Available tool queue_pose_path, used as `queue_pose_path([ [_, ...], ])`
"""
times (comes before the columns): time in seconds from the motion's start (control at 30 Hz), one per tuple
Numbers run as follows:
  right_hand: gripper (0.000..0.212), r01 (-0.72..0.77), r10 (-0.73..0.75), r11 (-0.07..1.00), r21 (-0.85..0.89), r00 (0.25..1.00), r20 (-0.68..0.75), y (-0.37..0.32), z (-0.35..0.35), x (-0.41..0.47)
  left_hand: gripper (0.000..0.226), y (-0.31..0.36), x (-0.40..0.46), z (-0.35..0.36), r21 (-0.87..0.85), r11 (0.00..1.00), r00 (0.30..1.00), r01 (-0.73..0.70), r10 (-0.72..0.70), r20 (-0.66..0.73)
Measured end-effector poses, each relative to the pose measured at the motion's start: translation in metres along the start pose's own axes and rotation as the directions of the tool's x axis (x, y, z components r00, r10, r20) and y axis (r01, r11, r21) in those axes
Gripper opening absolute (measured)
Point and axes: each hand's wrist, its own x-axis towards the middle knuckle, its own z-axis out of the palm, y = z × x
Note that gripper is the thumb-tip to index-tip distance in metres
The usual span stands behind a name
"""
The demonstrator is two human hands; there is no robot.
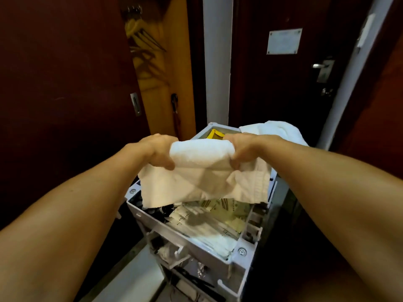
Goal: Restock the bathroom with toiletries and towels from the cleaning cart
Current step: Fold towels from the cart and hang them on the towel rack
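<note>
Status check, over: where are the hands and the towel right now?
Left hand and right hand both grip white towel, held above cleaning cart. Second towel lies on cart's far edge. Nothing blocking.

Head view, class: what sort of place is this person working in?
Probably a hotel room entryway: a cleaning cart of wrapped toiletries, a door bearing a notice plaque, and a wardrobe with hangers.

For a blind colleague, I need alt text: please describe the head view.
Both hands, left hand and right hand, grip a white towel above a grey cart whose tray holds sachets. A second towel lies on the cart's far end, before a dark door.
</note>
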Motion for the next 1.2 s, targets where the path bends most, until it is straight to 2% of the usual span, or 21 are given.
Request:
queue_pose_path([
  [0.17,0.058,0.037,-0.036,0.999,0.018,0.996,-0.076,-0.004,-0.009,-0.026,0.041,0.021,-0.035,-0.015,0.083,0.994,0.996,0.065,-0.06,-0.067],
  [0.37,0.042,0.105,-0.107,0.994,-0.02,0.987,-0.121,-0.001,-0.013,-0.07,0.042,0.056,-0.088,-0.029,0.106,0.979,0.983,0.175,-0.167,-0.077],
  [0.53,0.063,0.196,-0.206,0.977,-0.086,0.969,-0.133,0.002,-0.016,-0.12,0.043,0.089,-0.148,-0.024,0.074,0.951,0.951,0.299,-0.291,-0.1],
  [0.63,0.051,0.277,-0.289,0.956,-0.1,0.948,-0.136,0.0,-0.011,-0.154,0.043,0.108,-0.192,-0.02,0.054,0.926,0.923,0.375,-0.366,-0.121],
  [0.93,0.056,0.445,-0.449,0.891,-0.09,0.893,-0.032,-0.014,-0.006,-0.252,0.035,0.17,-0.319,-0.021,0.034,0.862,0.861,0.505,-0.501,-0.09],
  [1.2,0.058,0.4,-0.393,0.913,-0.079,0.915,0.09,0.004,0.01,-0.343,0.041,0.225,-0.381,-0.005,0.005,0.889,0.889,0.458,-0.458,0.008],
])
